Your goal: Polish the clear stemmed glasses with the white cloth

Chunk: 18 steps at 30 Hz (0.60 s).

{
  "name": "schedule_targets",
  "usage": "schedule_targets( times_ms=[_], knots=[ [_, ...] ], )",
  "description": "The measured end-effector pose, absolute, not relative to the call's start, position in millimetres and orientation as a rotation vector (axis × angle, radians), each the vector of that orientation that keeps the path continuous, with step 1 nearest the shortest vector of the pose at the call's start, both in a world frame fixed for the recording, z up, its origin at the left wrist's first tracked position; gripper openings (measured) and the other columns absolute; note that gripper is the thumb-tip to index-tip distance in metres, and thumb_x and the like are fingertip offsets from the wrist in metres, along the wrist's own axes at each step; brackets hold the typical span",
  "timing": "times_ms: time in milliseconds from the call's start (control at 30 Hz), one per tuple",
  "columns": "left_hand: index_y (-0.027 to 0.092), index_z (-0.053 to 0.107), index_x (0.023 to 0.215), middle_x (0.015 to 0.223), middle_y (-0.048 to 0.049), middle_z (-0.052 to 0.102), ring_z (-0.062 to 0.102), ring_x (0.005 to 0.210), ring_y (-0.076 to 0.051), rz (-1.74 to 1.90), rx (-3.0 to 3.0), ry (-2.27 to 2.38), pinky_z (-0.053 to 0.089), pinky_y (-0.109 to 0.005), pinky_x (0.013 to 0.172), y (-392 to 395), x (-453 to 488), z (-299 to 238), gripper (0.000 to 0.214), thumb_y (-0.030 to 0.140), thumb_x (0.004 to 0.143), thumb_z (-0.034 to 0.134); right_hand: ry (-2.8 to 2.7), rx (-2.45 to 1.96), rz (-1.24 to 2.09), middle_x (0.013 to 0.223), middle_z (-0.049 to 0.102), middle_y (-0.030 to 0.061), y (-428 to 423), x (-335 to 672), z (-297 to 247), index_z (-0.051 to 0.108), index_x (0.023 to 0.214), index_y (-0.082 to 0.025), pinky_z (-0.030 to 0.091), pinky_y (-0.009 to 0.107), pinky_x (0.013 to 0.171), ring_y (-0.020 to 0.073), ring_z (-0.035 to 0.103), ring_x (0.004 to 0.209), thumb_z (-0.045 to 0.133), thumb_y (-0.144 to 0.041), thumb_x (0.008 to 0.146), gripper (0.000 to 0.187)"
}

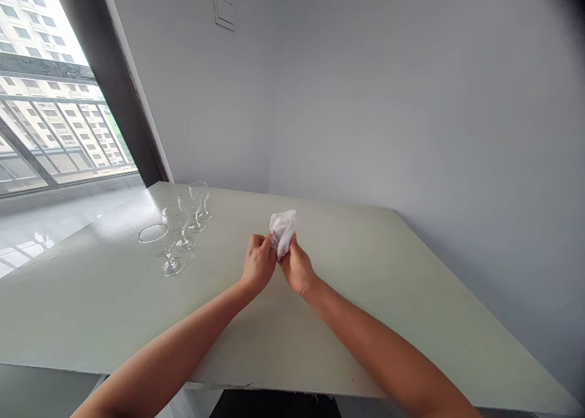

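My two hands meet over the middle of the table. My left hand (258,261) is closed, its fingers pinched round a clear wine glass (274,237) that is mostly hidden. A white cloth (285,228) covers much of that glass, and my right hand (297,264) grips the cloth from the right side, pressing it against the glass. Whether the cloth also reaches inside the bowl I cannot tell.
Several clear stemmed glasses stand upright in a slanting row on the left, the nearest glass (171,264) closest to me. The pale table (393,284) meets grey walls behind and to the right. A window (55,113) lies at the left.
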<state>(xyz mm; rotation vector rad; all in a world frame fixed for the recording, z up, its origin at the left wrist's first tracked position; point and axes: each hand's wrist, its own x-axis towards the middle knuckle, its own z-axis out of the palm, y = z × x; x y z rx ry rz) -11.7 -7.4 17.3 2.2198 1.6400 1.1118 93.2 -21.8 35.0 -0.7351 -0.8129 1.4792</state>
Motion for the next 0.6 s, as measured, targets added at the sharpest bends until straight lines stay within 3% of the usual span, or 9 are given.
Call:
schedule_targets(
  times_ms=[167,267,333,433,500,600],
  knots=[
    [0.022,0.048,0.121,0.127,-0.0115,0.04,0.039,0.112,-0.027,1.123,2.279,1.672,0.03,-0.045,0.093,-11.3,-9.9,18.2,0.044,0.02,0.078,0.047,-0.883,-0.916,1.469,0.067,0.053,-0.0019,-18.2,96.2,20.4,0.058,0.084,-0.021,0.039,0.024,0.057,0.0119,0.047,0.062,0.056,-0.058,0.071,0.04],
    [0.022,0.048,0.121,0.131,-0.0092,0.039,0.038,0.117,-0.026,1.046,1.997,1.386,0.03,-0.043,0.096,-11.4,-7.1,20.2,0.046,0.022,0.075,0.049,-0.87,-0.958,1.631,0.061,0.051,-0.0021,-16.7,110.4,16.7,0.057,0.079,-0.017,0.037,0.024,0.051,0.0107,0.045,0.054,0.062,-0.058,0.065,0.044],
    [0.021,0.051,0.116,0.125,-0.0083,0.045,0.046,0.109,-0.023,0.987,1.674,1.175,0.038,-0.037,0.091,-9.6,-6.3,22.3,0.041,0.028,0.076,0.049,-0.814,-0.95,1.71,0.063,0.054,-0.0006,-17.7,119.5,15.9,0.057,0.078,-0.016,0.04,0.026,0.053,0.0119,0.049,0.055,0.065,-0.057,0.062,0.045],
    [0.016,0.054,0.109,0.099,-0.0082,0.058,0.057,0.085,-0.019,0.913,1.309,0.956,0.047,-0.031,0.073,-6.3,-7.5,25.9,0.041,0.043,0.078,0.049,-0.767,-0.908,1.821,0.06,0.053,-0.001,-20.9,128.1,14.8,0.056,0.072,-0.015,0.041,0.027,0.053,0.0113,0.049,0.053,0.067,-0.056,0.06,0.044],
    [0.013,0.055,0.105,0.083,-0.0062,0.059,0.057,0.072,-0.017,0.865,1.215,0.878,0.048,-0.029,0.063,-4.5,-9.5,27.7,0.047,0.049,0.075,0.053,-0.804,-0.87,1.913,0.057,0.052,-0.0017,-23.1,131.0,14.3,0.055,0.069,-0.015,0.04,0.025,0.052,0.0104,0.047,0.051,0.069,-0.054,0.059,0.042],
    [0.013,0.056,0.102,0.077,-0.0045,0.059,0.057,0.069,-0.017,0.864,1.192,0.858,0.047,-0.028,0.059,-1.7,-13.0,29.1,0.049,0.049,0.069,0.061,-0.933,-0.862,1.959,0.059,0.053,-0.001,-24.9,134.7,15.5,0.057,0.071,-0.014,0.039,0.025,0.052,0.011,0.048,0.053,0.069,-0.048,0.061,0.037]
  ],
)
